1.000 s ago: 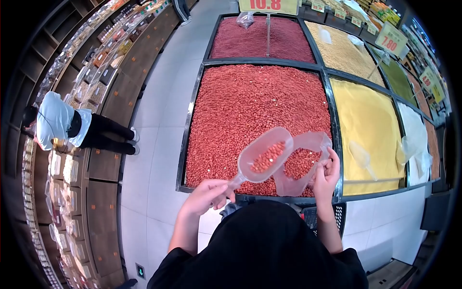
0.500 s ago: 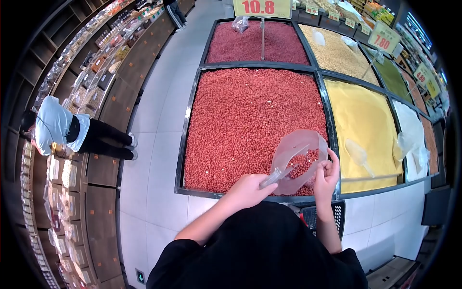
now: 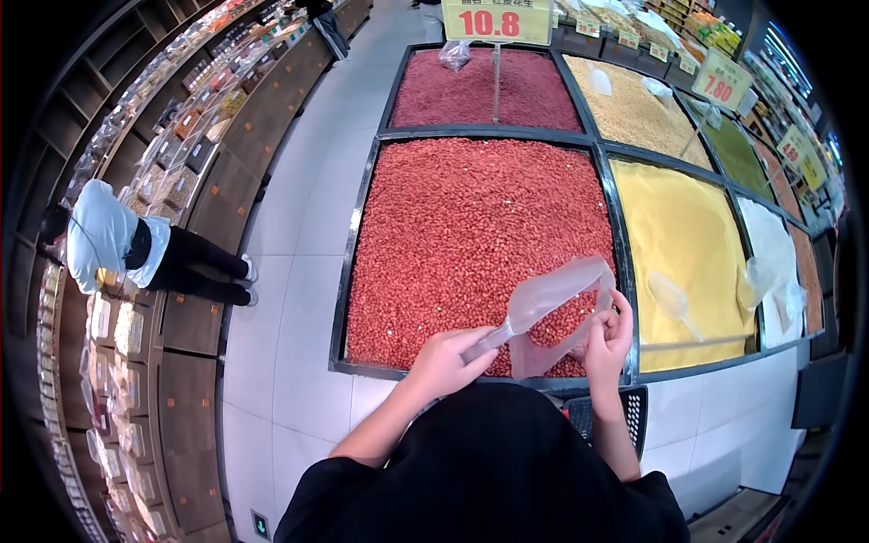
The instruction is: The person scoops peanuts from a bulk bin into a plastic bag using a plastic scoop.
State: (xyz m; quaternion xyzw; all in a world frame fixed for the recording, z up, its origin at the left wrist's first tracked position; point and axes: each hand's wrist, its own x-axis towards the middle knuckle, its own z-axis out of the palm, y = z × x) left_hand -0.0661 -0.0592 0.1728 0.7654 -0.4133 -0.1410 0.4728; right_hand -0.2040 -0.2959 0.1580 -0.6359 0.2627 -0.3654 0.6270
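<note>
My left hand [image 3: 442,364] is wrapped round the handle of a clear plastic scoop [image 3: 549,295]. The scoop's bowl points up and right, across the mouth of a clear plastic bag [image 3: 534,360]. At the bag's right edge, my right hand [image 3: 608,344] pinches the film between its fingers. Red peanuts show within the bag's outline; whether they lie inside it or behind it I cannot tell. Both hands are over the front right part of a wide bin of red-skinned peanuts [image 3: 453,226].
Right of the peanuts is a bin of yellow grain [image 3: 670,217] with another scoop [image 3: 668,294] lying in it. A price sign [image 3: 496,22] stands behind. A black basket [image 3: 634,416] is below my right forearm. A person [image 3: 136,240] bends over shelves at left.
The scoop, earlier dipped into the bag's mouth, is now raised and turned with its bowl up and right. My left hand has shifted left; my right hand still pinches the bag.
</note>
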